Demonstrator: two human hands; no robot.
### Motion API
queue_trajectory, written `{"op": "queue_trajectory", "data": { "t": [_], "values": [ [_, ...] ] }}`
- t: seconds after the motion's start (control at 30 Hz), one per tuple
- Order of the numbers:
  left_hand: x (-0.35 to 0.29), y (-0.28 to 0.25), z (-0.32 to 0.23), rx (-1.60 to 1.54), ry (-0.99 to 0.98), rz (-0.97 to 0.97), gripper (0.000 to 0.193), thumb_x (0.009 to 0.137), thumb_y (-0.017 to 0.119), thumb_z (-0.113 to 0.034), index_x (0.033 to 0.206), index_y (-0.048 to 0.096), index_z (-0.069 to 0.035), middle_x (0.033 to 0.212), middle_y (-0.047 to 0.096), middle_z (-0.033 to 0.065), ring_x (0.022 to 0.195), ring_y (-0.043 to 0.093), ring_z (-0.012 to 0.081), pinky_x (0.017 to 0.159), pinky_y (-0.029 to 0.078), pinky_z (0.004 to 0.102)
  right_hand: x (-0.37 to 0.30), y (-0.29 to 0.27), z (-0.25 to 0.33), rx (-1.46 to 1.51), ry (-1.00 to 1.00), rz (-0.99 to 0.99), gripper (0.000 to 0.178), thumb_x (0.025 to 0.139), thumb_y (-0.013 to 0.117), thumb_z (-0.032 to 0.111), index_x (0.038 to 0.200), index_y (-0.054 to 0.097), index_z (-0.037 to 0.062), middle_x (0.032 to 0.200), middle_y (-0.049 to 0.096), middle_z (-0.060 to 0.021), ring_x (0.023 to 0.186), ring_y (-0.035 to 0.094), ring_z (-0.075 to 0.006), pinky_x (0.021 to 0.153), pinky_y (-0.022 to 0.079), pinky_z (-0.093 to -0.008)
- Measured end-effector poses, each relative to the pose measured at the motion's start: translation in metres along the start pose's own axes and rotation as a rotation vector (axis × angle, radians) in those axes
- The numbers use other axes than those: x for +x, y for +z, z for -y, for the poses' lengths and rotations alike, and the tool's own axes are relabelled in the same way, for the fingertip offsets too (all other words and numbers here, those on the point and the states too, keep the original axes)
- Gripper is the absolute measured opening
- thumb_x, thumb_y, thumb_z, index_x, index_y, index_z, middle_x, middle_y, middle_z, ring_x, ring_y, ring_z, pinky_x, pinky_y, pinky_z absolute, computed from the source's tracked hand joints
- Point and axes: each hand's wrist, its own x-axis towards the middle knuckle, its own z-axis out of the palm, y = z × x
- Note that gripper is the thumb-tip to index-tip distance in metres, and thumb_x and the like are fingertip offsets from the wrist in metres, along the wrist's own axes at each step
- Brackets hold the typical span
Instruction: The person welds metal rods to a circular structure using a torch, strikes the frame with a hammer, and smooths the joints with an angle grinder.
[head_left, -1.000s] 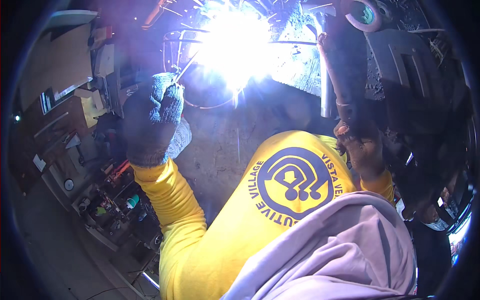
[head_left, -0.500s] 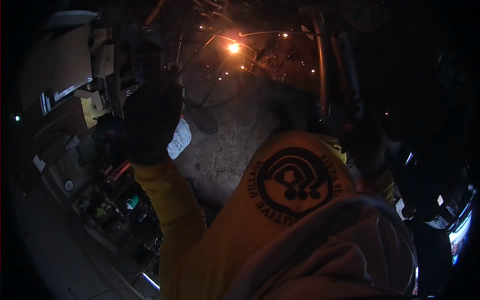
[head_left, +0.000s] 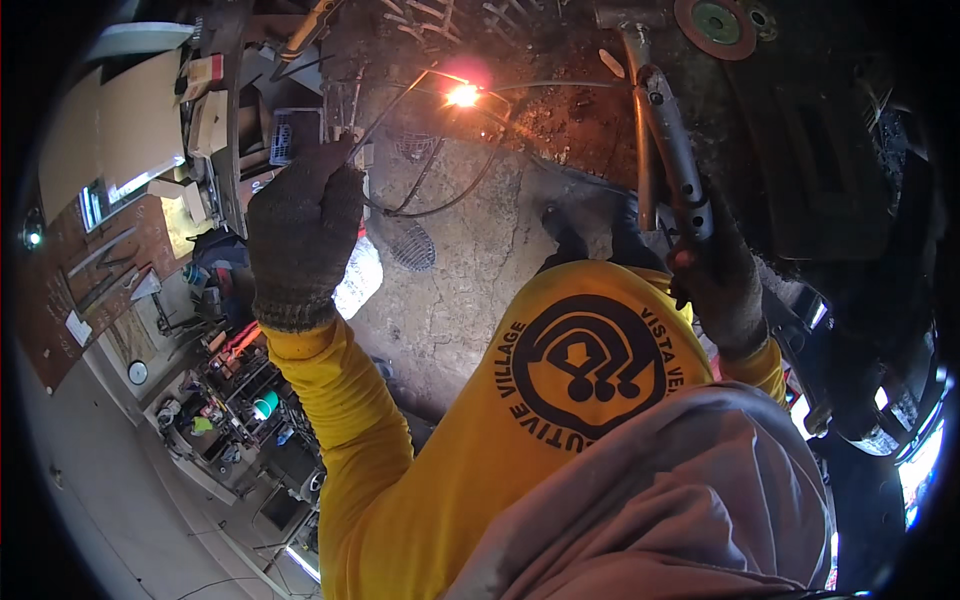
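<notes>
My left hand (head_left: 308, 225), in a dark knit glove, is closed around a thin bent metal rod (head_left: 392, 108). The rod runs up and right to a bright glowing spot (head_left: 463, 95) at the bench edge. A curved rod (head_left: 455, 203) loops below the glow, beside the same hand. On the right my gloved right hand (head_left: 722, 285) grips the lower end of a grey metal tube with holes (head_left: 677, 150), probably the handle of a tool. A copper-coloured tube (head_left: 643, 130) stands alongside it. Another thin rod (head_left: 562, 84) stretches from near the glow toward these tubes.
Along the far side lies a dark, dirty workbench (head_left: 560, 120) with metal pieces (head_left: 425, 22), a round disc (head_left: 715, 25) and a yellow-handled tool (head_left: 308, 28). A white bag (head_left: 358, 280) stands below my left hand. Cluttered shelves (head_left: 250, 410) line the left.
The picture was dark with scattered sparks; now it is bright and most sparks are gone. The glow stays in nearly the same place. Both hands have hardly moved.
</notes>
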Motion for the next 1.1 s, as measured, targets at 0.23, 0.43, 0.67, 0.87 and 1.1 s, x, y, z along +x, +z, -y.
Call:
{"op": "queue_trajectory", "data": {
  "t": [0.23, 0.43, 0.67, 0.87, 1.1],
  "values": [
    [0.0, 0.0, 0.002, -0.009, -0.024, 0.017, 0.026, 0.09, 0.066, -0.01, 0.115, 0.071, -0.007, 0.102, 0.074, 0.0148, 0.085, 0.073, 0.0266, 0.076, 0.057, 0.0339, -0.002, 0.002, -0.008, -0.044, -0.033, -0.037, 0.071, 0.096, 0.066, 0.014, 0.156, 0.029, 0.0032, 0.118, 0.063, -0.0125, 0.089, 0.059, -0.0115, 0.077, 0.052, -0.0285],
    [0.001, -0.001, -0.001, -0.007, -0.01, 0.017, 0.025, 0.09, 0.066, -0.01, 0.114, 0.071, -0.007, 0.102, 0.074, 0.0153, 0.087, 0.074, 0.0267, 0.077, 0.057, 0.0337, -0.002, 0.002, -0.005, 0.009, 0.021, -0.003, 0.071, 0.098, 0.066, 0.016, 0.156, 0.029, 0.0021, 0.126, 0.06, -0.0132, 0.096, 0.058, -0.0125, 0.082, 0.052, -0.029],
    [0.0, 0.002, 0.005, -0.006, 0.011, 0.005, 0.023, 0.09, 0.067, -0.01, 0.112, 0.071, -0.006, 0.1, 0.074, 0.0154, 0.086, 0.074, 0.0263, 0.078, 0.057, 0.0343, 0.001, 0.005, -0.01, 0.041, -0.062, -0.016, 0.062, 0.098, 0.064, 0.013, 0.151, 0.034, -0.0001, 0.125, 0.06, -0.012, 0.095, 0.06, -0.0121, 0.078, 0.053, -0.0277],
    [-0.007, 0.007, 0.036, 0.331, 0.309, -0.139, 0.022, 0.09, 0.067, -0.011, 0.111, 0.07, -0.005, 0.094, 0.073, 0.0135, 0.083, 0.072, 0.0256, 0.078, 0.056, 0.0349, -0.001, 0.006, -0.023, 0.198, -0.095, 0.03, 0.025, 0.097, 0.061, 0.007, 0.122, 0.057, 0.0036, 0.09, 0.062, -0.0046, 0.072, 0.06, -0.0091, 0.06, 0.051, -0.0262],
    [-0.031, 0.024, 0.108, 0.335, 0.37, -0.4, 0.023, 0.092, 0.065, -0.012, 0.112, 0.069, -0.003, 0.093, 0.07, 0.0118, 0.083, 0.069, 0.0249, 0.078, 0.056, 0.0355, 0.0, 0.005, -0.017, 0.066, -0.155, 0.034, 0.016, 0.096, 0.067, 0.012, 0.108, 0.06, 0.0041, 0.083, 0.064, -0.0038, 0.067, 0.059, -0.0088, 0.057, 0.048, -0.0229]
  ]
}}
